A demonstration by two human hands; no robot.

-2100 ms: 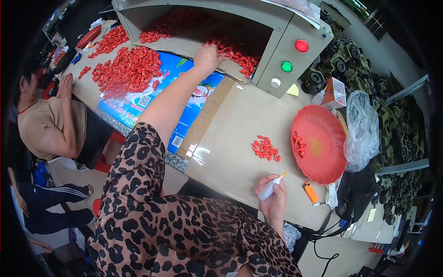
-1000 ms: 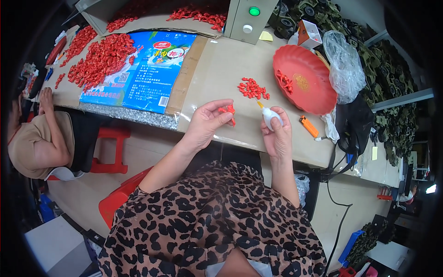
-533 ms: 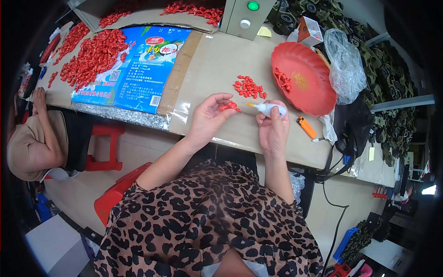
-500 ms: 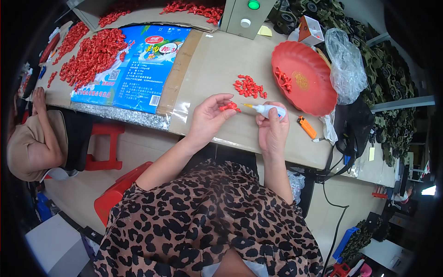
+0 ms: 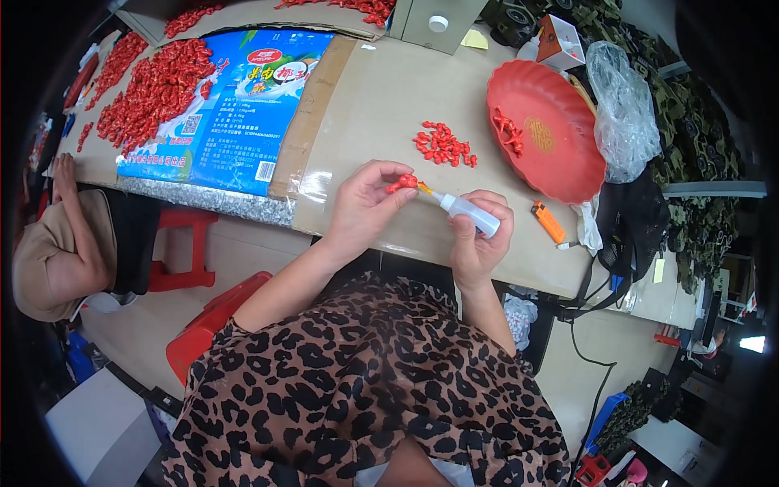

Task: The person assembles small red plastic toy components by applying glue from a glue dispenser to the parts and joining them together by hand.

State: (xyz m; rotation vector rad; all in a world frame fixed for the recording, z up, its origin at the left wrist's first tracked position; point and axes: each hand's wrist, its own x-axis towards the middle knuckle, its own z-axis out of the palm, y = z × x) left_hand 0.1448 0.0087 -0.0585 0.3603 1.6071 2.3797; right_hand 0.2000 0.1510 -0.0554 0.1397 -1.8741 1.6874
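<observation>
Between the thumb and fingers of my left hand (image 5: pixel 367 203) is a small glossy red figure (image 5: pixel 402 183). My right hand (image 5: pixel 484 240) is wrapped round a white squeeze bottle of glue (image 5: pixel 472 216) with a thin yellow nozzle. The nozzle tip points left and meets the right side of the red figure, or comes very near it. On the table beyond my hands lies a loose cluster of small red pieces (image 5: pixel 445 144). A red scalloped bowl (image 5: pixel 560 166) to the right has a few joined red pieces (image 5: pixel 508 132) inside.
An orange lighter (image 5: pixel 548 222) lies right of my right hand. Behind the bowl are a clear plastic bag (image 5: pixel 621 114) and a small box (image 5: pixel 561 42). At left, a large red heap (image 5: pixel 154 101) borders blue printed cardboard (image 5: pixel 235 154). A person (image 5: pixel 69 243) sits at far left.
The glue bottle's nozzle has come from a short gap away to the red figure. My right hand has turned, tilting the bottle more. The green light on the grey box no longer shows.
</observation>
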